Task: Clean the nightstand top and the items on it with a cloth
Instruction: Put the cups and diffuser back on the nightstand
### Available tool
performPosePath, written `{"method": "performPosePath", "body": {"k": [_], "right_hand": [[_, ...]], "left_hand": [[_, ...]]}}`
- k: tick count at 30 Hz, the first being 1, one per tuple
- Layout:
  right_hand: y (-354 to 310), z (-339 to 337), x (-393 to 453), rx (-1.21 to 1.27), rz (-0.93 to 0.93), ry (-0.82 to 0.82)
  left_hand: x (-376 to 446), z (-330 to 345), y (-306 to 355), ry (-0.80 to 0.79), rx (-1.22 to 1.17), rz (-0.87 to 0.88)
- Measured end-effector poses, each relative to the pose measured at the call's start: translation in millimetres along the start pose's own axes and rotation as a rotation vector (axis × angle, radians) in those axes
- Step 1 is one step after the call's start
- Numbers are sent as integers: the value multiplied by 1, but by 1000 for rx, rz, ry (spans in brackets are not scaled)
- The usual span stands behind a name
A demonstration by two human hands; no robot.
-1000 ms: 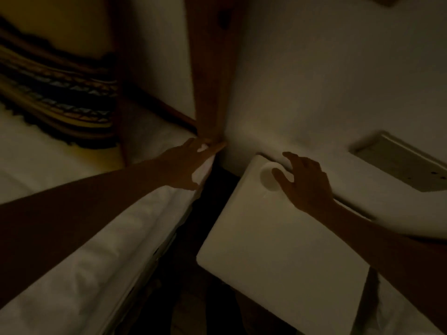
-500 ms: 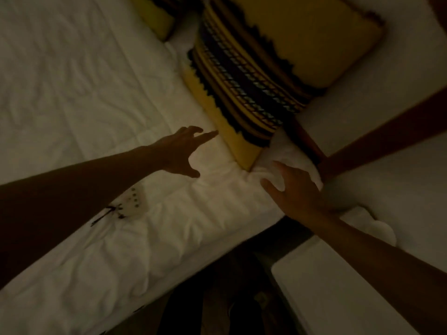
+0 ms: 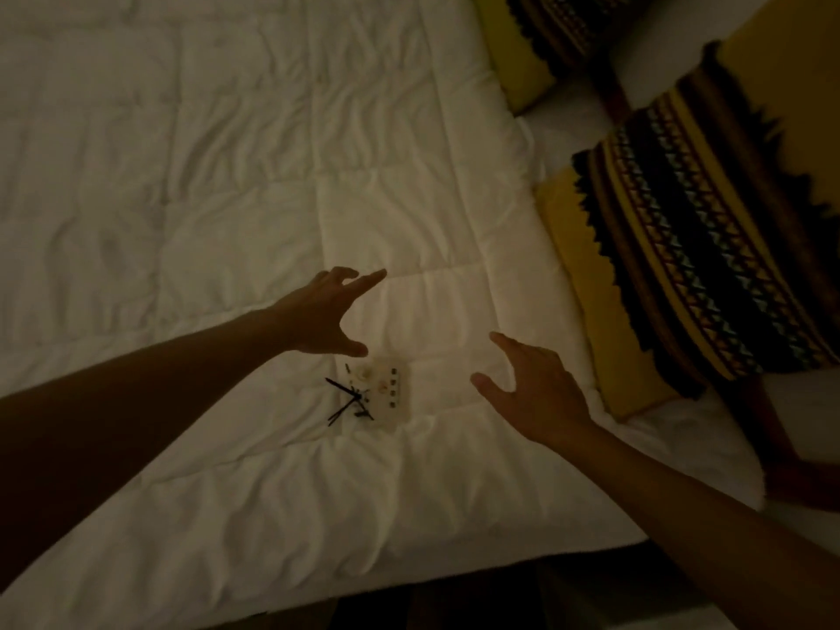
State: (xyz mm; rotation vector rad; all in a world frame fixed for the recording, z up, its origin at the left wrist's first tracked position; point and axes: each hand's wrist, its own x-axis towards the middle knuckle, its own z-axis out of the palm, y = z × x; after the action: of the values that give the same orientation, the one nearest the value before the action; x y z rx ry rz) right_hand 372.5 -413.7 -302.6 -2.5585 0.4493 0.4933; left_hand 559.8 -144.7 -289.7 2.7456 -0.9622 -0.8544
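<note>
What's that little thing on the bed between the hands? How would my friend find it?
Start at the big white quilt. Between the left hand and right hand lies a small pale card. Only it has dark dots and thin black sticks beside it.

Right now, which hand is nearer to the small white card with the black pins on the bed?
Left. The left hand hovers just above the card, thumb nearly at its top edge. The right hand is off to the card's right, with bare duvet between.

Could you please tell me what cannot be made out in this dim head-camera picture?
- Small pale item on the duvet: too small and dim to identify.
- Nightstand and cloth: outside the frame.
- Striped pillow: cut off by the right edge.
- Left hand and right hand: whether they touch the duvet is unclear.
</note>
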Motion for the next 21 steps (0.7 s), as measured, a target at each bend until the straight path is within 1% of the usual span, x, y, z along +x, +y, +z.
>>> {"method": "performPosePath", "body": {"k": [6, 12, 14, 17, 19, 21], "right_hand": [[-47, 32, 50, -56, -79, -111], [-70, 64, 88, -23, -225, -286], [-73, 75, 96, -58, -309, -357], [-76, 91, 102, -149, -408, -494], [-78, 101, 103, -218, -444, -559], [-78, 110, 101, -281, -459, -573]], "left_hand": [[-3, 17, -59, 10, -128, -108], [-5, 58, -90, -34, -189, -192], [-7, 76, -91, -58, -200, -177], [-10, 102, -85, -110, -214, -98], [-14, 118, -77, -166, -287, -61], [-19, 134, -65, -213, -389, -36]]}}
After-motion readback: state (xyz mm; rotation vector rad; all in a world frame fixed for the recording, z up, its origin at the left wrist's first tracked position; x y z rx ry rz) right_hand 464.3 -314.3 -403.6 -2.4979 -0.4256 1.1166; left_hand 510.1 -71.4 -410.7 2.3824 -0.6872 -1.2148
